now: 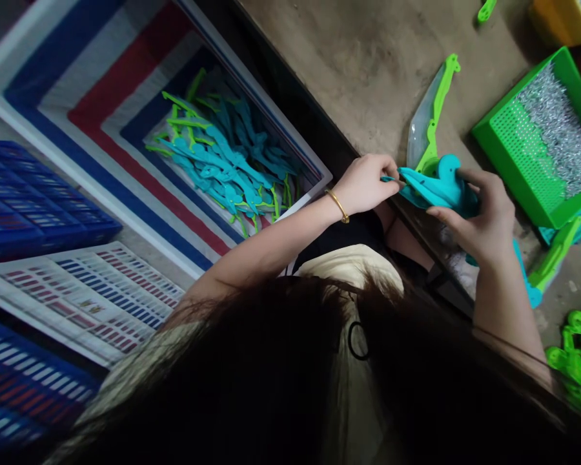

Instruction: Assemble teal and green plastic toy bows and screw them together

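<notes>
Brown worktable (339, 58): yellow bin (554, 22), small lime piece (487, 9), lime-green heap (580, 352).

Workers' bench in an assembly workshop: 1 green basket (518, 139) of silvery metal pieces (561, 123) sits on the tabletop (348, 64), a bin (101, 119) of teal-and-green plastic parts (213, 152) beside its edge.

Turquoise moulded part (458, 190): smooth, matt plastic. Green basket (523, 161): perforated plastic. Silvery pins (559, 126): shiny, look metal. Bangle (337, 205): glossy gold-tone metal. Tabletop (329, 64): matt, scuffed.

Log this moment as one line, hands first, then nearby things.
left hand: on turquoise piece's narrow end | right hand: gripping wider end | worktop: green basket, silvery bits | striped bin: turquoise-and-green parts
</notes>
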`<state>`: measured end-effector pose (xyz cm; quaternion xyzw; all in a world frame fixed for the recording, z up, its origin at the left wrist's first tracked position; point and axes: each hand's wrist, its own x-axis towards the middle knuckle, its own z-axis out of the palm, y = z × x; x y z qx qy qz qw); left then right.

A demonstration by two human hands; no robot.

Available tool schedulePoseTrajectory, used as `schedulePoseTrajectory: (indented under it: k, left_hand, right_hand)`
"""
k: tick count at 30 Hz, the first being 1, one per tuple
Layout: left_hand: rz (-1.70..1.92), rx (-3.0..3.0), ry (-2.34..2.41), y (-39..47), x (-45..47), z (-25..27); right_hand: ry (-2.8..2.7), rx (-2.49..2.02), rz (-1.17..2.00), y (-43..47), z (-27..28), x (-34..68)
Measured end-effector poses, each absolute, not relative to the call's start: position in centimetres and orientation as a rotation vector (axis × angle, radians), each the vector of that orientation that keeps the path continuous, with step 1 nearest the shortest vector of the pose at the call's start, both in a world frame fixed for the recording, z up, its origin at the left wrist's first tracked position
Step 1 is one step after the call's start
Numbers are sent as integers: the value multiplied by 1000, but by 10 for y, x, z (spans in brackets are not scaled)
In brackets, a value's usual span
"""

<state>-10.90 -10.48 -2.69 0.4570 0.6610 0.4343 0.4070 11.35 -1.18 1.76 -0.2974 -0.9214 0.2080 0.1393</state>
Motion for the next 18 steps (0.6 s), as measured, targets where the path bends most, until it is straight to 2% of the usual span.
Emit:
schedulePoseTrajectory:
  k: [15, 18]
  left_hand:
    - [1226, 966, 1590, -114, -112, -46]
    - [1192, 1030, 1593, -117, -112, -41]
  right_hand:
    - [-2721, -695, 530, -13, 16, 99]
    - [-2706, -692, 594, -11, 17, 100]
